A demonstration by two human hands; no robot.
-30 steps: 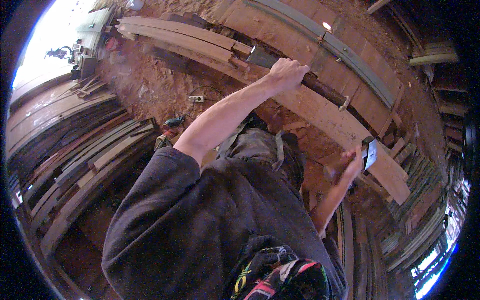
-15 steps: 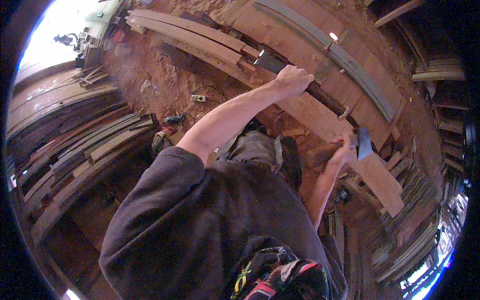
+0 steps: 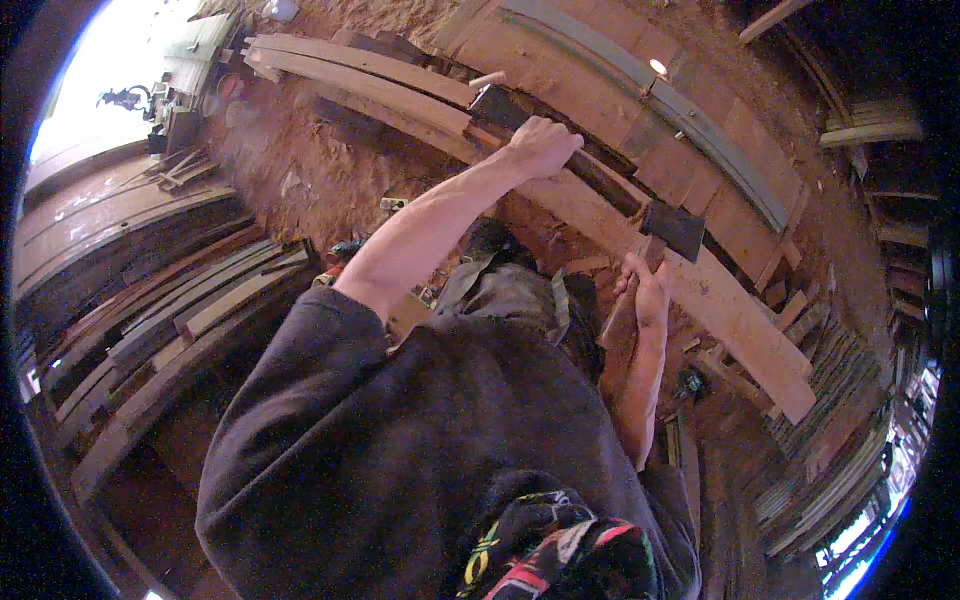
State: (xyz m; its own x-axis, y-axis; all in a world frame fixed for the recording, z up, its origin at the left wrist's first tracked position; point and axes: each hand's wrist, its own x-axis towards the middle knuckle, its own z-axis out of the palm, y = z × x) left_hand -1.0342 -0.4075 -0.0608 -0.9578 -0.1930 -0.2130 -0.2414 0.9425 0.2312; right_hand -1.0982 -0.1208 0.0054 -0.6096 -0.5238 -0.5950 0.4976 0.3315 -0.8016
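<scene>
My left hand (image 3: 545, 148) is wrapped round the shaft of a long chisel (image 3: 500, 107), with its broad dark blade to the far left and its butt toward the right. The tool lies along the upper side of a long wooden beam (image 3: 735, 310). A pale curl of wood (image 3: 488, 79) stands up by the blade. Closed round the wooden handle of a hatchet (image 3: 675, 231), my right hand (image 3: 647, 285) holds its dark flat head at the butt of the chisel. Whether the two tools touch is hard to tell.
Stacked boards (image 3: 190, 310) fill the left side, and more timber (image 3: 830, 400) lies at the right. Beyond the beam runs a long grey metal strip (image 3: 720, 165). A white socket block (image 3: 393, 203) lies on the dusty ground.
My right hand has swung the hatchet left and away from me to the chisel's butt. My left hand and the chisel have shifted left along the beam. A wood curl now shows by the blade.
</scene>
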